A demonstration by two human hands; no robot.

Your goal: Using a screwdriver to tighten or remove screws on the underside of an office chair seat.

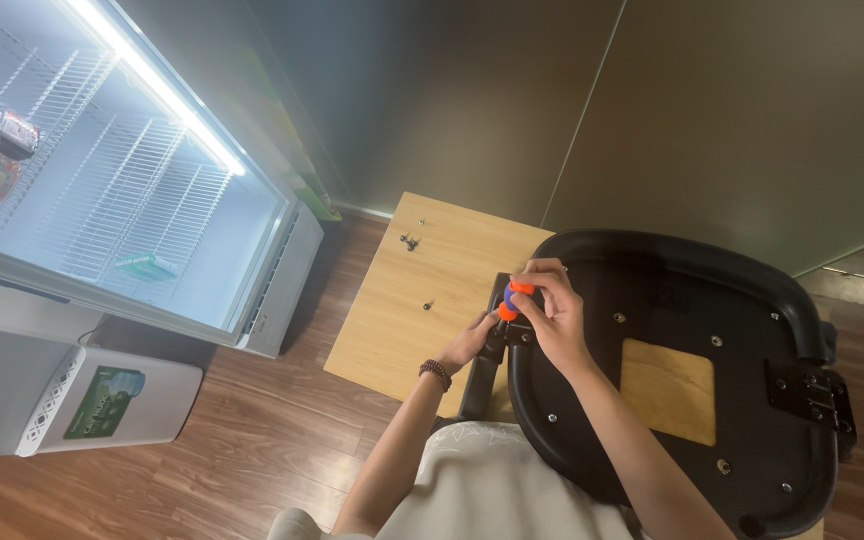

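Observation:
My right hand (550, 305) is closed around the orange and blue handle of a screwdriver (512, 299), held upright over the left edge of an upturned black chair seat (712, 300). My left hand (472, 338), with a bead bracelet on the wrist, rests just below it on a black bracket (493, 350) at the seat's edge. The screwdriver's tip is hidden between my hands. The seat lies underside up on a light wooden table (402, 310), with a square opening showing wood in its middle.
Several small screws (410, 241) lie loose on the table's far part, and one (428, 304) nearer my hands. A lit glass-door fridge (122, 180) stands at the left. A white water dispenser (52, 395) stands below it. A black metal plate (810, 392) sits on the seat's right side.

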